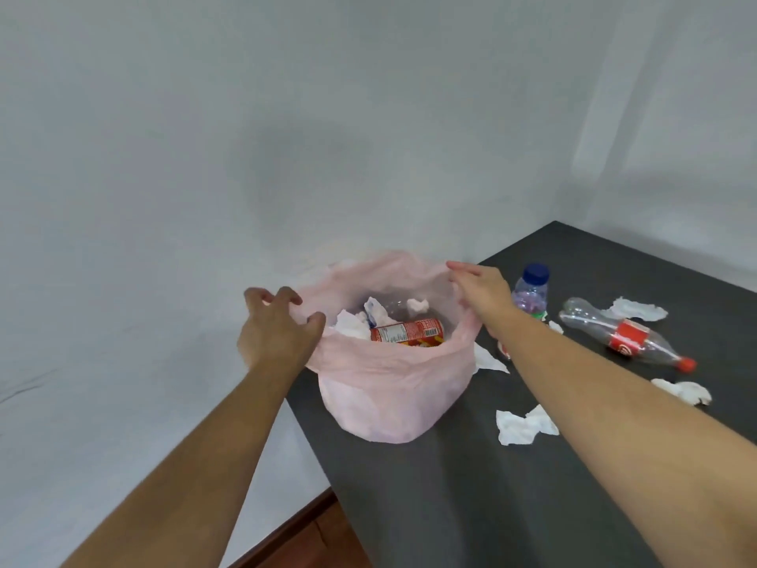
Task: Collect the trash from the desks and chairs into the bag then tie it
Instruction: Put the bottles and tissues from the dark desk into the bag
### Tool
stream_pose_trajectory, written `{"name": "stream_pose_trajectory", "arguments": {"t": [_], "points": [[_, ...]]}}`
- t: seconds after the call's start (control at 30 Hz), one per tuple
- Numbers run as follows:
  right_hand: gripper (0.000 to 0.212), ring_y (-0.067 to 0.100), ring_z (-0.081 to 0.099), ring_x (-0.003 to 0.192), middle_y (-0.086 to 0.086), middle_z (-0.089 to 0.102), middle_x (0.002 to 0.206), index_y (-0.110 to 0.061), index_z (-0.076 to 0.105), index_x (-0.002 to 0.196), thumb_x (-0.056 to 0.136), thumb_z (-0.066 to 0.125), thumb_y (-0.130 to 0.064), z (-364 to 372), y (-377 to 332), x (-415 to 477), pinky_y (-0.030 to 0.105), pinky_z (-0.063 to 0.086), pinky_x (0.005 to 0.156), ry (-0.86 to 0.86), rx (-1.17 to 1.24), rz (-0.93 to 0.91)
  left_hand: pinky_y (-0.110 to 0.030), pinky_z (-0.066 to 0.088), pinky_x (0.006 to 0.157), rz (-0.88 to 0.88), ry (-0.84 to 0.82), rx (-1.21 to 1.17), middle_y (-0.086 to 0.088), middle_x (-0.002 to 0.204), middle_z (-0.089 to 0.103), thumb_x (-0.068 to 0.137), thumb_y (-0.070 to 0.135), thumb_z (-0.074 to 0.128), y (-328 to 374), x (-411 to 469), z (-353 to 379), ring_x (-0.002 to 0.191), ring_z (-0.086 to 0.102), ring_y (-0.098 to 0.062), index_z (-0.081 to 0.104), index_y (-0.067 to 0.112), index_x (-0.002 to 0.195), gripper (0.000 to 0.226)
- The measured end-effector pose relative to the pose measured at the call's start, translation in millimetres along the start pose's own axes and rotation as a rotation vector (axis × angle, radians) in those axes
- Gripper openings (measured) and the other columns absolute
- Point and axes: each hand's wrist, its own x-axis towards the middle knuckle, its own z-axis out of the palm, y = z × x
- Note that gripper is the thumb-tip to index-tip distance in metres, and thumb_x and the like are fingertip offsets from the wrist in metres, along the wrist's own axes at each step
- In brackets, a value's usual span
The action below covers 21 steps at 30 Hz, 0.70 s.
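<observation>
Bag (389,387), pink and thin, upright at the left corner of a dark desk (491,506), mouth wide open. Holds a red can (407,332) lying on its side among white tissues (352,325).

Left hand (274,325) at the bag's left rim, fingers and thumb curled, pinching the plastic. Right hand (481,291) at the far right rim, fingers against the plastic; grasp or mere touch, cannot tell.

Right of the bag, loose on the desk: small bottle (531,295) with a blue cap, upright, just behind the right forearm; soda bottle (626,336), clear, red label and red cap, lying on its side; crumpled tissues (524,424) scattered around both bottles and beside the bag's base.

White wall (245,116) behind; wooden floor (319,539) below the desk's edge.
</observation>
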Motion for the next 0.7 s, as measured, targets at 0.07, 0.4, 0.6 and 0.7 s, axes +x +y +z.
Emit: {"name": "stream_pose_trajectory", "arguments": {"t": [0.07, 0.4, 0.6, 0.7], "points": [[0.035, 0.022, 0.056, 0.115, -0.004, 0.059, 0.132, -0.027, 0.064, 0.122, 0.090, 0.052, -0.036, -15, -6, -2, 0.038, 0.042, 0.105, 0.069, -0.033, -0.013, -0.030, 0.038, 0.064, 0.143, 0.132, 0.097, -0.002, 0.122, 0.035, 0.078, 0.038, 0.060, 25, 0, -8, 0.076, 0.047, -0.022, 0.056, 0.023, 0.099, 0.026], [0.031, 0.034, 0.065, 0.096, 0.016, 0.065, 0.112, -0.010, 0.066, 0.098, 0.093, 0.047, -0.034, -121, 24, -18, 0.048, 0.053, 0.084, 0.352, -0.069, 0.065, -0.029, 0.044, 0.069, 0.886, -0.226, -0.150, 0.001, 0.108, 0.051, 0.085, 0.025, 0.055, 169, -62, 58, 0.088, 0.056, -0.019, 0.051, 0.018, 0.109, 0.025], [0.022, 0.013, 0.054, 0.067, 0.001, 0.064, 0.090, -0.017, 0.069, 0.104, 0.089, 0.053, -0.021, -174, 104, -35, 0.025, 0.042, 0.063, 0.243, -0.412, 0.161, -0.036, 0.041, 0.103, 0.768, -0.743, -0.002, -0.007, 0.142, 0.034, 0.075, 0.043, 0.067, 170, -101, 161, 0.127, 0.042, -0.025, 0.028, 0.018, 0.143, 0.083], [0.040, 0.020, 0.058, 0.105, 0.003, 0.055, 0.129, -0.026, 0.059, 0.123, 0.084, 0.060, -0.034, -188, 157, -33, 0.029, 0.045, 0.088, 0.114, -0.677, 0.245, -0.043, 0.023, 0.118, 0.661, -0.950, 0.221, -0.007, 0.160, -0.008, 0.063, 0.064, 0.072, 156, -108, 206, 0.147, 0.010, -0.031, -0.004, 0.028, 0.151, 0.122]]}}
